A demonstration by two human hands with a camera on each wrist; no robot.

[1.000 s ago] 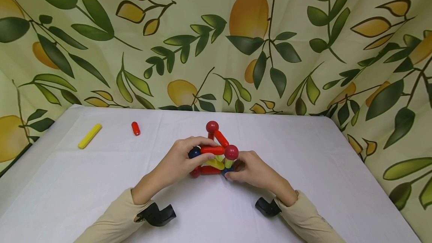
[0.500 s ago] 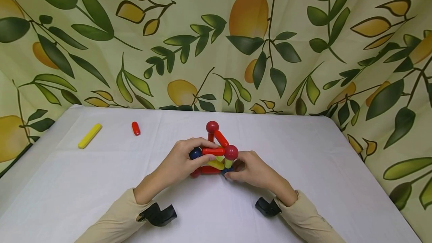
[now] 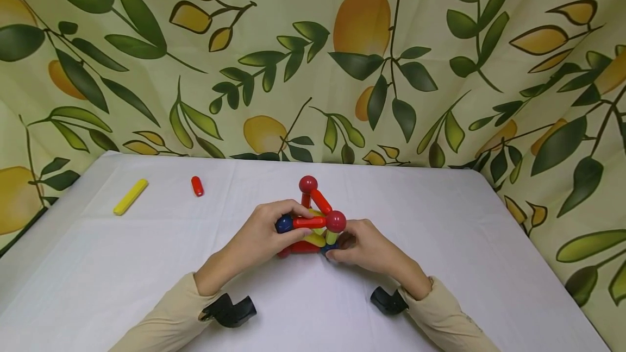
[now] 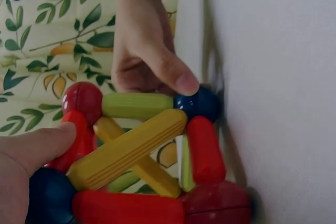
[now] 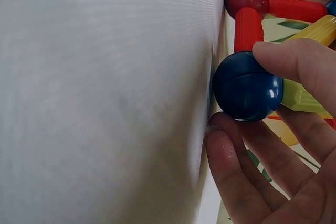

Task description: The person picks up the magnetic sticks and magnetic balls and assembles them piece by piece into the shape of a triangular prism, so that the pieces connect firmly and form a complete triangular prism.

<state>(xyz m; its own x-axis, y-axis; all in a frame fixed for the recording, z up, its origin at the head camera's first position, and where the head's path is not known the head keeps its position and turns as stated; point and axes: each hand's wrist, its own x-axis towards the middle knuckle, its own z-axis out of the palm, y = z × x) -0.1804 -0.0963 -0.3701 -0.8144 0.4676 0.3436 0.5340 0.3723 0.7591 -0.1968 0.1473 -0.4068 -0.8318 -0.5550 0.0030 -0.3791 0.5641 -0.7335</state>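
Magnetic rods and balls form a frame on the white tabletop, with a yellow rod (image 4: pixel 128 148) crossing one side. With thumb and fingers my left hand (image 3: pixel 259 231) pinches the upper red rod (image 3: pixel 310 222), between a dark blue ball (image 3: pixel 284 224) and a red ball (image 3: pixel 335 221). Low on the right, my right hand (image 3: pixel 370 245) grips another blue ball (image 5: pixel 247 86), its thumb on top and fingers beneath. A green rod (image 4: pixel 137 105) joins that ball to the red one. Another red ball (image 3: pixel 308 184) tops the frame at the back; my left hand hides part of the left side.
A loose yellow rod (image 3: pixel 130 197) and a short red rod (image 3: pixel 197 186) lie at the back left of the white table (image 3: pixel 415 194). Behind it hangs a fruit-patterned curtain (image 3: pixel 303 10). Black wrist mounts (image 3: pixel 229 311) sit at both sleeves.
The upper red rod's left end and its blue ball have shifted slightly right and down, with my left fingers around the rod. My right hand stays on the lower blue ball.
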